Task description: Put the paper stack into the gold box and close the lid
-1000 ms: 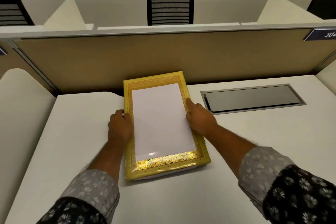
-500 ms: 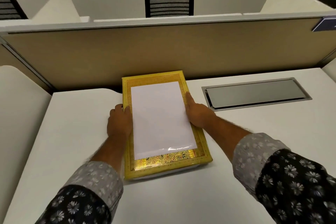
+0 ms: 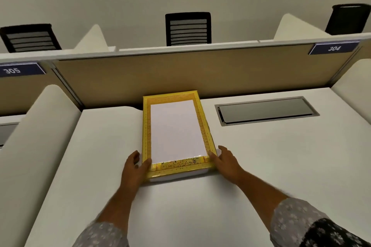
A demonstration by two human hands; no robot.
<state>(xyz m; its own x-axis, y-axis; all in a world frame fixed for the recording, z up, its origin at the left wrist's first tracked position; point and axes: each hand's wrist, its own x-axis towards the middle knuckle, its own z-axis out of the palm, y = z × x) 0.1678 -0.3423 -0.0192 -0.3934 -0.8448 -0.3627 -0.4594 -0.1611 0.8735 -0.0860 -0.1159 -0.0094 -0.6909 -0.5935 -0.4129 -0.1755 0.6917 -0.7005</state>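
Observation:
The gold box lies flat on the white desk, its long side running away from me and its far end near the partition. A white paper stack rests on top of it, inside the patterned gold border. A white base shows under the gold rim at the near end. My left hand holds the near left corner, thumb on the rim. My right hand grips the near right corner with fingers along the side.
A grey cable hatch is set into the desk right of the box. A tan partition closes the back, and a white curved divider stands on the left. Black chairs stand beyond the partition.
Both hands slid along the box's sides from the middle to the near corners. The view tilted up. The box and paper kept their place.

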